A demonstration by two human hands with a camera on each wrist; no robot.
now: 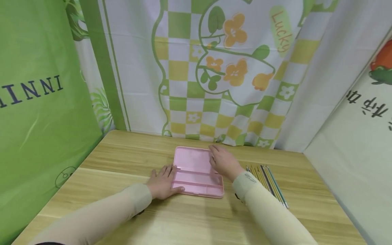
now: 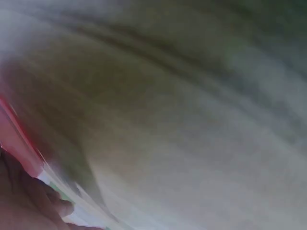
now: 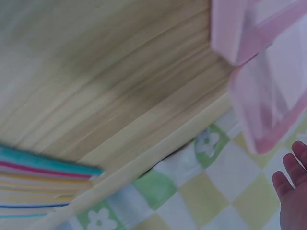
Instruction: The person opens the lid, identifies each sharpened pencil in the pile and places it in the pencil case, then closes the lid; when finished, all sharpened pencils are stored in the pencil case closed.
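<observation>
A pink plastic pencil case (image 1: 198, 177) lies on the wooden table with its lid (image 1: 193, 159) swung back toward the curtain. Dividers split its bottom half into compartments. My left hand (image 1: 162, 183) rests along the left side of the case, fingers spread and thumb reaching over the front corner. At the right edge of the lid is my right hand (image 1: 226, 162), and its fingertips overlap the lid's far corner in the head view. In the right wrist view, the loosely extended fingers (image 3: 283, 183) show beside the lid (image 3: 268, 100).
A row of several pencils (image 1: 269, 183) lies on the table (image 1: 122, 166) to the right, partly behind the right sleeve. A checkered, flowered curtain (image 1: 196, 102) hangs along the back edge. Green cloth (image 1: 39, 119) borders the left, a pale printed sheet (image 1: 352, 153) the right.
</observation>
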